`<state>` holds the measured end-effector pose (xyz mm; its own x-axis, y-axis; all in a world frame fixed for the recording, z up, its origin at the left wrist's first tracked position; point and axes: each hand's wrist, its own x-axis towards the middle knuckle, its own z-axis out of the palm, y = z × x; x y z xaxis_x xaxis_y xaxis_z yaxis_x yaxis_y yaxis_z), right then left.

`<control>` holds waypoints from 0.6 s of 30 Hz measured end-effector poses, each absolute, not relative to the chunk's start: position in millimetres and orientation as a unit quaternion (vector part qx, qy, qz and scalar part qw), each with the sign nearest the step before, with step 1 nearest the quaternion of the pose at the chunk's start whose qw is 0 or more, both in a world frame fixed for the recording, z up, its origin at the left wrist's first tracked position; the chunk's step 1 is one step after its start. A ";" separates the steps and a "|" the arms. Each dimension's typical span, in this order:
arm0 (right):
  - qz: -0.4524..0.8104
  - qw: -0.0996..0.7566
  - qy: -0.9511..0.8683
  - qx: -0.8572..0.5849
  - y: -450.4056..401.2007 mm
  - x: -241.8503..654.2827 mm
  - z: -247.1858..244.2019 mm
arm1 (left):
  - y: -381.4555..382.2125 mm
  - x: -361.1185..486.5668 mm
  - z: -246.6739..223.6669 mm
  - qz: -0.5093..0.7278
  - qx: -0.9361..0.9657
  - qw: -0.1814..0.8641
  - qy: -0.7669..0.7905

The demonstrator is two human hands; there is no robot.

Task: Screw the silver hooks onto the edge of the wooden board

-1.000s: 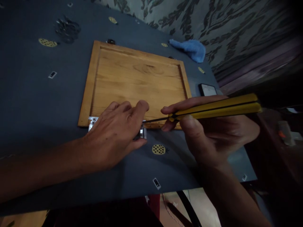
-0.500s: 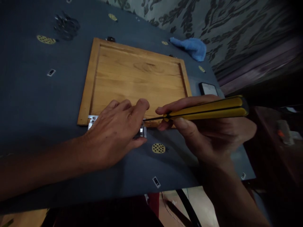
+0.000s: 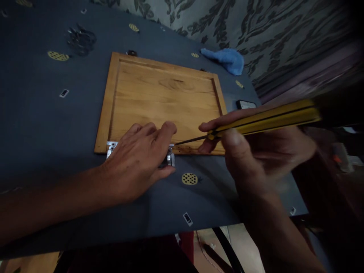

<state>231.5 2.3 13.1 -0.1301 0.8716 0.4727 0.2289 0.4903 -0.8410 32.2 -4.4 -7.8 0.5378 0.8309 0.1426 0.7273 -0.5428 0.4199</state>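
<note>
My right hand [image 3: 256, 144] is closed round the yellow and black handle of a screwdriver [image 3: 267, 118]. The thin shaft slants down to the left, its tip at the right end of a silvery metal fitting [image 3: 171, 158] on the near edge of a framed wooden panel [image 3: 167, 102]. Over that fitting lies my left hand [image 3: 139, 155], fingers bent on top and thumb along the near side, holding it against the panel. Most of the fitting is hidden under the palm; a screwed flange shows at its left end. Small dark holes mark the wood right of the tip.
The panel lies on a dark blue patterned tablecloth [image 3: 42, 129]. Small dark fittings [image 3: 131, 53] sit at its far edge. A blue cloth [image 3: 227, 60] and a phone [image 3: 246, 104] lie to the right. Several dark metal pieces [image 3: 81, 40] are at far left.
My right hand has drawn the screwdriver back to the right, and its handle end has risen; more of the shaft shows. My left hand stays on the fitting. The view has shifted slightly.
</note>
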 end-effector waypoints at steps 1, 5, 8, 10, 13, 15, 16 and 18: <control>0.304 0.521 -0.693 -0.395 3.0 230.4 11.1 | -4.5 32.1 -7.9 0.166 0.864 0.158 0.449; 0.309 0.522 -0.698 -0.382 5.3 228.0 3.7 | -4.6 31.9 -7.5 0.170 0.866 0.160 0.443; 0.316 0.511 -0.698 -0.389 4.9 228.5 2.2 | -4.3 32.1 -6.4 0.163 0.865 0.166 0.445; 0.317 0.495 -0.706 -0.397 4.1 229.5 2.3 | -4.0 32.2 -5.9 0.157 0.865 0.170 0.446; 0.308 0.471 -0.717 -0.411 3.0 230.3 2.2 | -4.0 32.1 -5.7 0.156 0.863 0.168 0.450; 0.307 0.470 -0.717 -0.413 2.5 229.9 2.3 | -4.1 32.2 -5.4 0.154 0.862 0.166 0.453; 0.307 0.478 -0.714 -0.409 2.3 229.5 2.5 | -4.1 32.3 -5.1 0.151 0.862 0.167 0.454; 0.303 0.506 -0.705 -0.393 2.2 228.6 3.2 | -3.9 32.7 -4.0 0.139 0.862 0.169 0.458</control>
